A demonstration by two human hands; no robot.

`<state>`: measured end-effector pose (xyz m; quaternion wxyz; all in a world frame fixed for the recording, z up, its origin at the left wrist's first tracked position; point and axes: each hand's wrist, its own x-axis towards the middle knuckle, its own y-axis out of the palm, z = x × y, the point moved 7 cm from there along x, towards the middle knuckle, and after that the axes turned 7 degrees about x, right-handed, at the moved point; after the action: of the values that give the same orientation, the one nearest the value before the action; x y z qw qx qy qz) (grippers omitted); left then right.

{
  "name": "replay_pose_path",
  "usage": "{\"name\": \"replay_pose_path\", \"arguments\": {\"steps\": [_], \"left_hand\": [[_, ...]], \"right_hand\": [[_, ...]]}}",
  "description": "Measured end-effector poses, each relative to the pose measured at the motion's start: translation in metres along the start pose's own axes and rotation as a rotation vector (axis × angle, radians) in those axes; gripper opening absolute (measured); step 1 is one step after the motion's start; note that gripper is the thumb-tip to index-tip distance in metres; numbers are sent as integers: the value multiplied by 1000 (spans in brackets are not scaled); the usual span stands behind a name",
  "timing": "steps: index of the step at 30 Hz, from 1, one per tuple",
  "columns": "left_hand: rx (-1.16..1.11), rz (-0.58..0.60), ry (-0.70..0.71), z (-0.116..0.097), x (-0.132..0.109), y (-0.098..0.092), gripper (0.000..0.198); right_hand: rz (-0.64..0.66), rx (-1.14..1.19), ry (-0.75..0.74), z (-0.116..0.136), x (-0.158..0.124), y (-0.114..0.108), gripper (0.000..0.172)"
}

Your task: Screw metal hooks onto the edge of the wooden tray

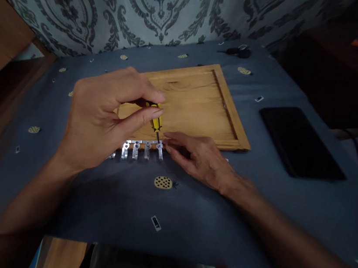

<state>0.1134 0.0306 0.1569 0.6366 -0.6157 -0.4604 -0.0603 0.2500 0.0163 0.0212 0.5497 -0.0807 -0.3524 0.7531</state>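
Note:
My left hand (pixel 99 114) is closed, its thumb and fingers pinching the handle of a small yellow and black screwdriver (pixel 156 122). The screwdriver points down, its tip at the rightmost hook of a silver metal hook rail (pixel 147 148). That rail lies along the near edge of a wooden framed board (pixel 186 104), its several hooks toward me. Low at the rail's right end, my right hand (pixel 204 159) has its thumb and index finger closed around that end. The left hand covers the board's left part and some of the rail. Any screw under the tip is too small to make out.
A black phone or tablet (pixel 300 141) lies right of the board on the dark blue patterned tablecloth (pixel 115 213). Keys with a black fob (pixel 241 51) rest at the back. A patterned curtain (pixel 156 8) hangs behind; wooden furniture (pixel 3 36) stands at the left.

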Motion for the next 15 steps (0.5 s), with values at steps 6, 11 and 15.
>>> {"name": "replay_pose_path", "arguments": {"steps": [6, 11, 15], "left_hand": [[11, 23, 3, -3, 0, -1, 7], [10, 48, -17, 0, 0, 0, 7], [-26, 56, 1, 1, 1, 1, 6]], "right_hand": [[-3, 8, -11, 0, 0, 0, 25], [4, 23, 1, -2, 0, 1, 27], [8, 27, 5, -2, 0, 1, 29]]}}
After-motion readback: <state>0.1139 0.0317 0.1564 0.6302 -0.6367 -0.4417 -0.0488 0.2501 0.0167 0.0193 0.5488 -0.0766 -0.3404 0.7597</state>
